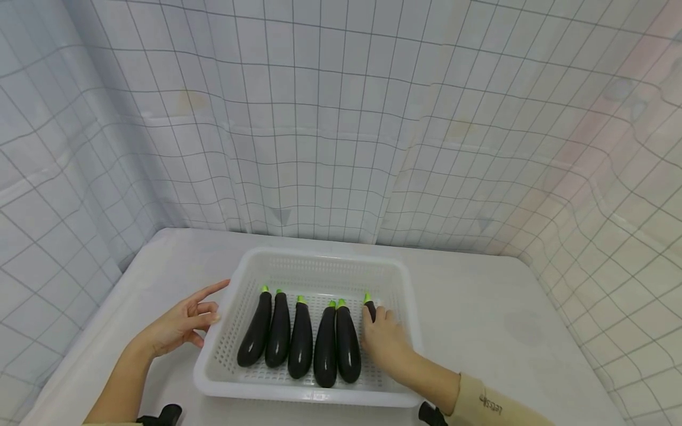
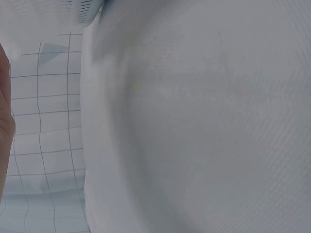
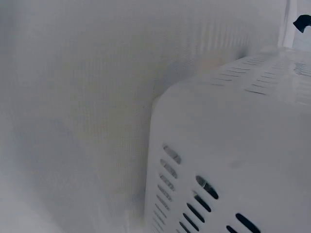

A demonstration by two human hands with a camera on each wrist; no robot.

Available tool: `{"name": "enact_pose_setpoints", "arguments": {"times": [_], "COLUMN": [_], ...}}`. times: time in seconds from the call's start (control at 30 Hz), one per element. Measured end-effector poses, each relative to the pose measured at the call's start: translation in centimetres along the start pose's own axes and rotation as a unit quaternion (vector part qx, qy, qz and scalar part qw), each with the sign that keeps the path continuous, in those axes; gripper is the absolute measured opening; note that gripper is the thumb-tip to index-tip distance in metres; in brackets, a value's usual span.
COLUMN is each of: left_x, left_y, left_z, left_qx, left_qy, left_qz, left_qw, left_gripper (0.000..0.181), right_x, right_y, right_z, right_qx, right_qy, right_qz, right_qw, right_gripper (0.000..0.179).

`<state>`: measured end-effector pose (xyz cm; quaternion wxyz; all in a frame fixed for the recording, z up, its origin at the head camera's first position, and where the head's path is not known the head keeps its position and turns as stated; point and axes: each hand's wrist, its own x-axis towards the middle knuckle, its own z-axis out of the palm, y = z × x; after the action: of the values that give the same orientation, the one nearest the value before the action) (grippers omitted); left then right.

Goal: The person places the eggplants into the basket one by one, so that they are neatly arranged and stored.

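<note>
Several dark purple eggplants (image 1: pixel 301 343) with green stem ends lie side by side in a white perforated plastic basket (image 1: pixel 256 391). At the basket's right side, my right hand (image 1: pixel 387 344) holds another eggplant (image 1: pixel 369 303); its stem end shows past the fingers and the hand hides the rest. My left hand (image 1: pixel 178 324) is at the basket's left rim, index finger stretched along it and the other fingers loosely bent. In the left wrist view only a strip of the left hand (image 2: pixel 5 114) shows. The right wrist view has the slotted basket wall (image 3: pixel 218 141) but no hand.
A white cloth-covered table (image 1: pixel 479 313) lies under the basket. White grid-patterned curtains (image 1: pixel 319 130) hang behind it and at both sides. Black objects (image 1: pixel 169 414) show near both forearms at the front edge.
</note>
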<state>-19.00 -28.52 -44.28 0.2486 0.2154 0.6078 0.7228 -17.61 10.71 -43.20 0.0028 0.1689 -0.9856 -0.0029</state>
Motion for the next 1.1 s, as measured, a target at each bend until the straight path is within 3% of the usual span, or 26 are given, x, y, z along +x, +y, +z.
{"name": "enact_pose_setpoints", "arguments": {"times": [0.3, 0.73, 1.1], "left_x": [0.06, 0.01, -0.06], "left_y": [-0.08, 0.13, 0.03], "left_z": [-0.01, 0.12, 0.05], "left_qx": [0.006, -0.002, 0.017], "left_qy": [0.007, -0.004, 0.013], "left_qz": [-0.014, 0.000, -0.017], "left_qw": [0.9999, 1.0000, 0.9996], "left_gripper": [0.064, 0.063, 0.064], "right_x": [0.02, 0.05, 0.03], "right_y": [-0.27, -0.49, 0.06], "right_z": [0.55, 0.84, 0.62], "right_qx": [-0.001, -0.014, -0.023], "right_qy": [-0.016, -0.054, -0.012], "right_qz": [0.000, -0.001, -0.016], "right_qw": [0.9999, 0.9984, 0.9995], "right_gripper": [0.048, 0.055, 0.060]}}
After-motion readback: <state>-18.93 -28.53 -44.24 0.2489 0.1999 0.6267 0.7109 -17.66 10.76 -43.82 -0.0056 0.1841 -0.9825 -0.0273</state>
